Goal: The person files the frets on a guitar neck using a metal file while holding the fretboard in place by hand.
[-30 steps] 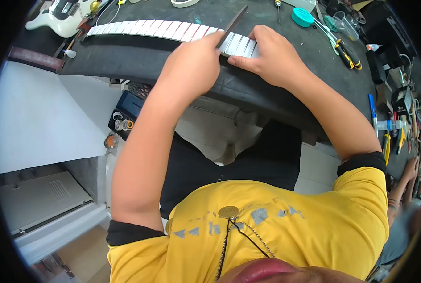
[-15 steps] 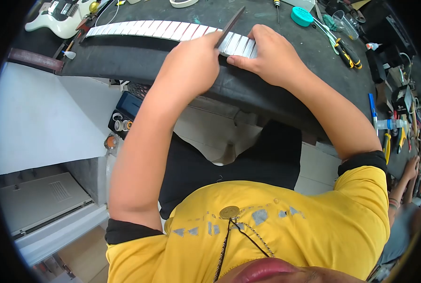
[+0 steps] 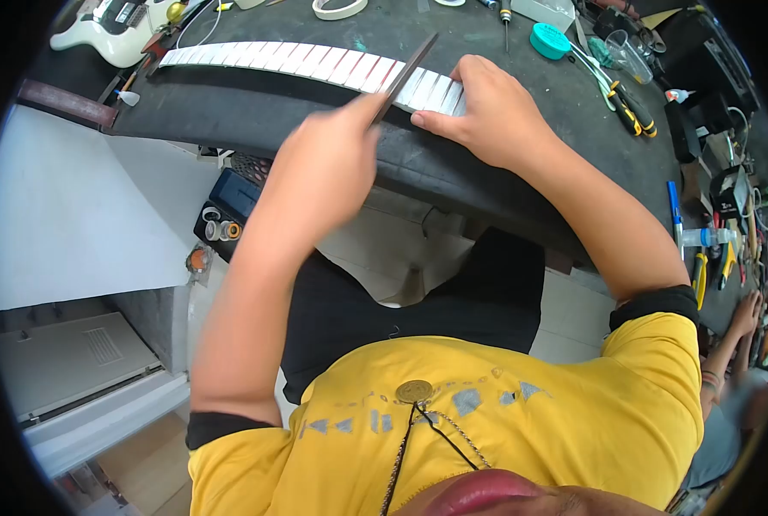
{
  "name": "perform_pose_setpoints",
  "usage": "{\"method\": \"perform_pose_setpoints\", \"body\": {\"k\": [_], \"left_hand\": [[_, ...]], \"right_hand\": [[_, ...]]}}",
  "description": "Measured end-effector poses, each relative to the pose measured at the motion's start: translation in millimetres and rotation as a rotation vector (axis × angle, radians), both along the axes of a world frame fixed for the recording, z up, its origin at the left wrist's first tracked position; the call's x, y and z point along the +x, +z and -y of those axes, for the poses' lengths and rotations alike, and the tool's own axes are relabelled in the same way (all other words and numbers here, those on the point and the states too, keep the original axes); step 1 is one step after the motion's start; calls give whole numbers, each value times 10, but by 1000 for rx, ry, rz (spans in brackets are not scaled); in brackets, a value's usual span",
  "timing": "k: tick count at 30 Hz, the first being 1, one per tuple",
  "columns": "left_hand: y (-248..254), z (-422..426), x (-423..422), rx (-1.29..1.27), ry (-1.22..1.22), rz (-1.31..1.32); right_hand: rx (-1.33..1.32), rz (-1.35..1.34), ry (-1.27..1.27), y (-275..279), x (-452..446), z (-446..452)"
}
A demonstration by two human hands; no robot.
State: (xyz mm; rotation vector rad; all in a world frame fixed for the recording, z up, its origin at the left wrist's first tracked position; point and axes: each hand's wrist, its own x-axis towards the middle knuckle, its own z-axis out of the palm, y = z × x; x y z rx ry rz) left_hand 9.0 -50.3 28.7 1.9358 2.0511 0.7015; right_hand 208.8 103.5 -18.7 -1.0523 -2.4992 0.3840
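Observation:
A long guitar neck [image 3: 315, 64], its fretboard covered in white strips with dark fret lines between, lies along the bench edge. My left hand [image 3: 328, 163], blurred by motion, is closed around one end of a narrow, dark metal file [image 3: 412, 69]. The file slants across the neck towards its right end; whether it touches the frets I cannot tell. My right hand [image 3: 503, 112] grips the right end of the neck, thumb on the near side and fingers on the far side.
On the dark bench [image 3: 453, 39] are a tape roll [image 3: 339, 7], a screwdriver [image 3: 506, 21], a teal round container [image 3: 549, 40] and yellow-black pliers [image 3: 633, 107]. A white guitar body [image 3: 113, 34] lies far left. Another person's hand [image 3: 748, 314] shows at right.
My left hand has drawn back towards my body and to the left, taking the file with it. My right hand keeps its hold on the neck's end.

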Motion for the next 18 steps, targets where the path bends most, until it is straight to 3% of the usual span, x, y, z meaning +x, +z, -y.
{"method": "perform_pose_setpoints", "body": {"k": [2,4,12,16,18], "left_hand": [[-64,-478,-11,-17,2,41],[-59,-380,-13,-22,-1,44],[84,1493,108,-170,127,60],[43,1683,54,-132,176,148],[0,1608,-2,-87,185,326]], "right_hand": [[19,-28,16,-4,-1,-2],[19,-25,18,4,9,-4],[14,-13,5,10,5,8],[-3,-15,-1,32,-3,12],[-11,-20,-5,27,-11,24]]}}
